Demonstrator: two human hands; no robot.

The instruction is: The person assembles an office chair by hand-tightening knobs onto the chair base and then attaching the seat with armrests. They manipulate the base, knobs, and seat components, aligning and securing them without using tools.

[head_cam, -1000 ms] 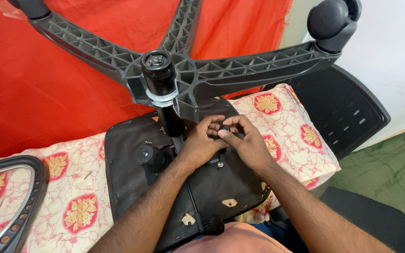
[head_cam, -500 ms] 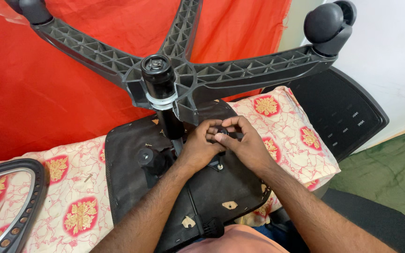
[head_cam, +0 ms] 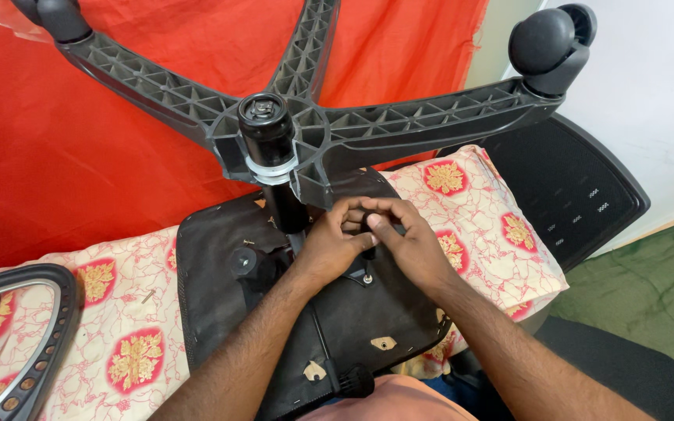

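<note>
An upturned office chair lies in front of me. Its black seat underside [head_cam: 220, 296] faces up, and the grey star base [head_cam: 399, 121] with its gas cylinder [head_cam: 268, 132] sticks toward the camera. My left hand [head_cam: 328, 242] and my right hand [head_cam: 409, 245] meet over the mechanism at the seat's middle. Both pinch a small black knob [head_cam: 368, 221] between fingertips. A second black knob [head_cam: 243, 261] sits on the seat left of my left hand. A bolt head [head_cam: 367, 278] shows just below my hands.
The seat rests on a cream and red flowered cushion [head_cam: 126, 343] against a red cloth [head_cam: 56, 156]. A black castor [head_cam: 548, 43] tops the right leg. A black mesh chair back [head_cam: 579, 195] lies at right, a grey armrest frame [head_cam: 33, 343] at lower left. A loose screw [head_cam: 147, 295] lies on the cushion.
My fingers have shifted around the small black knob, with the right fingertips now covering more of it. The view has drifted slightly.
</note>
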